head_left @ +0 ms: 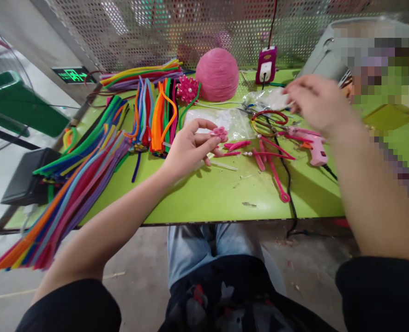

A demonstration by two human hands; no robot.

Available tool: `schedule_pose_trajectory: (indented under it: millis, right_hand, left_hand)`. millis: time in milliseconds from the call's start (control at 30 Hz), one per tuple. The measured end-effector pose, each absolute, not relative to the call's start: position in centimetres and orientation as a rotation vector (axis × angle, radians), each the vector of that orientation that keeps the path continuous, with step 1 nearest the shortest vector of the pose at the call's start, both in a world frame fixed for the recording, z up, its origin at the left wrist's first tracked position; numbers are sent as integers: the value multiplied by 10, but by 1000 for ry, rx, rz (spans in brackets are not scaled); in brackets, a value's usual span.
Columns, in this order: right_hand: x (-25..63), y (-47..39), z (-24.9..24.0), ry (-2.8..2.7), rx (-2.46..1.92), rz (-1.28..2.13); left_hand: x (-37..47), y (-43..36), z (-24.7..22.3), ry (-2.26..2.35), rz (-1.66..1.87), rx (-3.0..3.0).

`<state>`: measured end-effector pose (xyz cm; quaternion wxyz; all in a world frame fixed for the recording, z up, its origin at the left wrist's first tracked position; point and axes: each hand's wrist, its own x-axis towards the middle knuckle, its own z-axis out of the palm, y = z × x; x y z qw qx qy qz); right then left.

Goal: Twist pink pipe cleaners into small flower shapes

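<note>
My left hand point(194, 150) holds a small pink flower point(220, 133) between thumb and fingers over the green table point(204, 198). Raised at the right, my right hand point(310, 99) is blurred, its fingers bent down near a clear plastic bag point(270, 98); whether they pinch anything is too small to tell. Below that hand lies a pink glue gun point(315, 146). Pink pipe-cleaner pieces point(261, 157), some with pearly beads, lie between the flower and the glue gun. Behind my left hand is another clear bag point(237, 122).
Bundles of coloured pipe cleaners point(87, 180) cover the left side, some overhanging the front edge. A pink ball point(217, 75) and a beaded pink flower point(188, 90) stand at the back. A purple power socket point(266, 65), black cable point(287, 184) and grey bin point(325, 50) are further right.
</note>
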<state>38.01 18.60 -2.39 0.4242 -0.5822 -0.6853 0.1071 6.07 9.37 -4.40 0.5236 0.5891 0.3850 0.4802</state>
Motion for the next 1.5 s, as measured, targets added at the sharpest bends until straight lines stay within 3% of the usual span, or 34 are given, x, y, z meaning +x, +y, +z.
schedule_pose_trajectory:
  millis: [100,433,667,933,1200,1500]
  right_hand:
    - [312,133,-9,-2068,-1095,681]
    - [267,102,-22,-1907,-865,983]
    - [258,88,-20,-1788,-846,898]
    - [262,88,-20,-1850,-840,787]
    - [270,92,-16,-1970,-814,853]
    - [264,93,-18,-1857,-797,951]
  left_hand:
    - [58,92,-44,911,1126,1489]
    - [57,89,-53,825,1337,1802]
    - [62,83,-53,865,1519,1860]
    - [63,76,-41,944,1437,1733]
    - [51,86,-31,911,1225,1673]
    - [56,81,-34,959,1235,1677]
